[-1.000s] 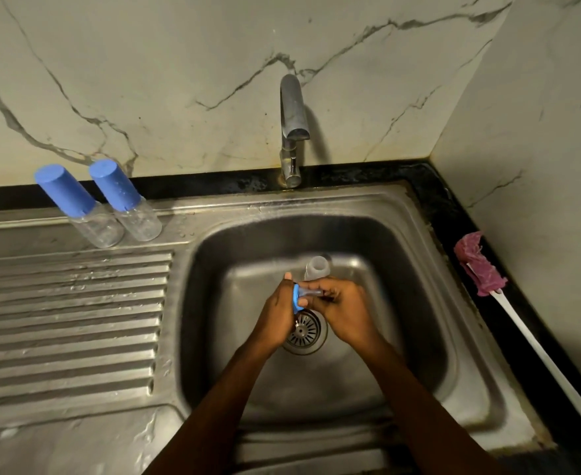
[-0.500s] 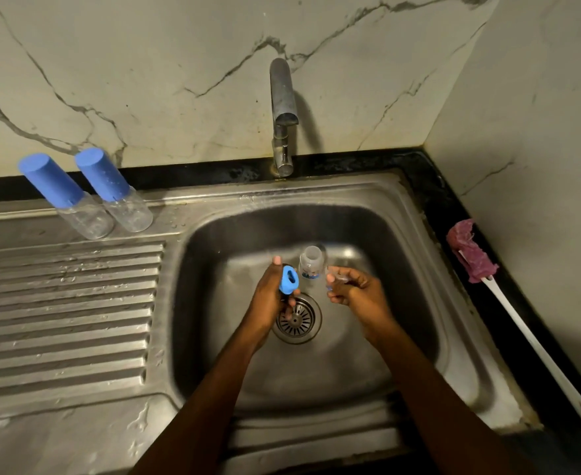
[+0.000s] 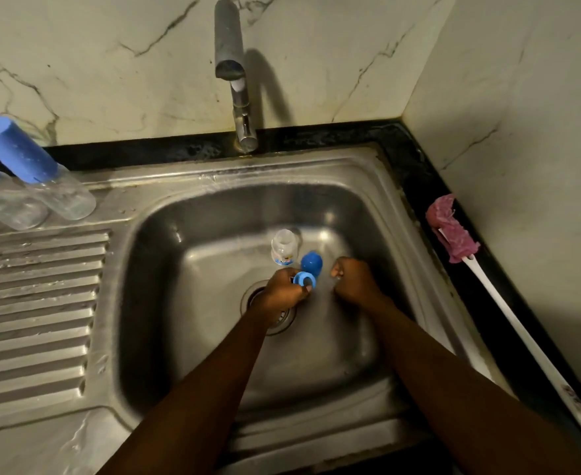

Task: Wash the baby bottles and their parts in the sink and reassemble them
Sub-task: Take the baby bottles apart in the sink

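Inside the steel sink (image 3: 367, 214) a small clear bottle (image 3: 283, 247) stands open-topped near the back of the basin. A blue cap (image 3: 312, 263) lies right beside it. My left hand (image 3: 282, 291) is just in front of them, over the drain (image 3: 283, 318), and grips a blue screw ring (image 3: 303, 279). My right hand (image 3: 354, 282) is a short way to the right, fingers curled shut, with a small pale clear teat barely showing at its fingertips. Two capped bottles (image 3: 59, 195) with blue caps stand at the back left.
The tap (image 3: 229, 49) rises behind the basin and no water runs from it. A ridged draining board (image 3: 35, 303) fills the left side. A bottle brush (image 3: 451, 229) with a pink head and long white handle lies along the black counter edge at right.
My hands were joined on the ring and teat, then drew apart: the ring stayed in the left hand, the clear piece in the right. The blue cap has come into view beside the bottle.
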